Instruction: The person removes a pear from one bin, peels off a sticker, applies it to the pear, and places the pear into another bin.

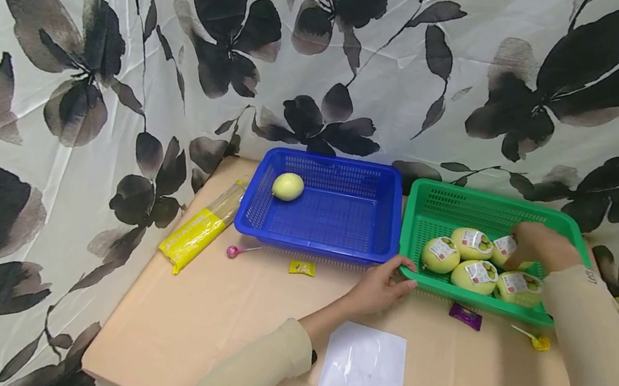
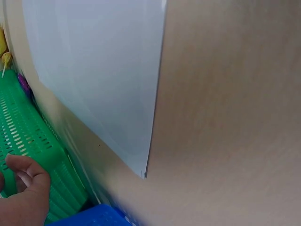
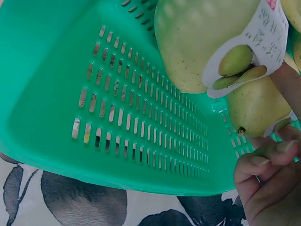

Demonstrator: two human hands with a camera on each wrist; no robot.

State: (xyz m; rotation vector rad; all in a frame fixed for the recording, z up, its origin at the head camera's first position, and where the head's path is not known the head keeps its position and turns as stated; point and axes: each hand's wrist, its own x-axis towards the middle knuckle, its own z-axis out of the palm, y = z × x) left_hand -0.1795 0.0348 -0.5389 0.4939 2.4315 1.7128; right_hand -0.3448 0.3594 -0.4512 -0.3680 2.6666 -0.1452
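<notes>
Several pale yellow-green pears [image 1: 474, 276] with white labels lie in the green basket [image 1: 498, 204]. My right hand [image 1: 543, 247] reaches over its right side, thumb and fingers around a pear [image 3: 257, 107] at the back. The grip is partly hidden behind that pear and the hand itself. At the basket's front left corner, my left hand [image 1: 382, 287] holds the rim between thumb and fingers. To the left stands the blue basket [image 1: 331, 248], containing a single pear [image 1: 288, 187] without a visible label. A larger-looking labelled pear [image 3: 202, 47] fills the top of the right wrist view.
In front of my arms lies a white printed sheet or bag [image 1: 361, 379]. Along the baskets' front are a pink lollipop [image 1: 233, 251], a yellow packet [image 1: 302, 268], a purple sweet [image 1: 466, 316] and a yellow lollipop [image 1: 540, 342]. A long yellow package [image 1: 199, 229] lies at left. Floral cloth [image 1: 409, 114] hangs behind.
</notes>
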